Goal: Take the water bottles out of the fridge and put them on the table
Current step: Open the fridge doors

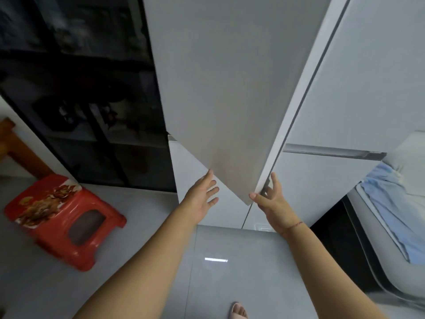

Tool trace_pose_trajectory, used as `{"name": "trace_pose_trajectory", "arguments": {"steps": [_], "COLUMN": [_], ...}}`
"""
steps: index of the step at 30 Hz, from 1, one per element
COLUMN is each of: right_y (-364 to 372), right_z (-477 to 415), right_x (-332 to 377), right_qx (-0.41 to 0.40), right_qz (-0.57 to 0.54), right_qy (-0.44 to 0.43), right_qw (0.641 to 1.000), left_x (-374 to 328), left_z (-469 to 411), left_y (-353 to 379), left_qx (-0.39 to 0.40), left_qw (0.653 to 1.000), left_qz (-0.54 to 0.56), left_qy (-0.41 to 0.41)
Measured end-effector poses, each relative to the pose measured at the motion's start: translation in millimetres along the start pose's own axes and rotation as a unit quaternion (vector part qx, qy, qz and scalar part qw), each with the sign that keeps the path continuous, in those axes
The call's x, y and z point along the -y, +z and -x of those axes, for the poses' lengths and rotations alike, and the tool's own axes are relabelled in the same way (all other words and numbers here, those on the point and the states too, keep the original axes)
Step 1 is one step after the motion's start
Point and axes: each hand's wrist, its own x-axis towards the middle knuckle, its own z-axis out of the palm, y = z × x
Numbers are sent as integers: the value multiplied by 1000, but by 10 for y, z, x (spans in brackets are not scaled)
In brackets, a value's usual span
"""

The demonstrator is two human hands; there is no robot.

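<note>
- Zero bottles out; I reckon I'm at the opening of the fridge door [230, 100].
- At its lower corner my right hand [273, 203] grips the edge; left hand [202, 196] is spread open beside it.
- Next: swing it wide.

A home kitchen: white fridge [230, 88], plastic stool [62, 217], tiled floor [230, 272].

Head-worn view, forward and down, close to the fridge door [218, 88]

Both your bare arms reach forward. Your left hand [202, 196] is flat, fingers spread — your right hand [271, 200] curls thumb and fingers round the fridge door [230, 88] edge.
</note>
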Motion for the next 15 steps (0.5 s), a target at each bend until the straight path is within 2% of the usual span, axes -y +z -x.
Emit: {"name": "trace_pose_trajectory", "arguments": {"steps": [3,6,8,15], "right_y": [361,700,881,1458], "right_z": [364,620,756,1061], "right_x": [-75,-169,-232,-324], "right_qx": [4,-28,-41,4], "right_qz": [-1,-36,-47,-2], "right_qy": [10,20,29,54], "right_qw": [1000,999,998,999], "left_x": [-59,-94,-116,-131], "left_z": [427,807,1025,1542], "left_y": [-106,-193,-256,-626], "left_qx": [-4,2,4,-14], "left_qw": [993,983,979,968], "left_qz": [-89,-131,-142,-158], "left_qy": [75,132,149,195]}}
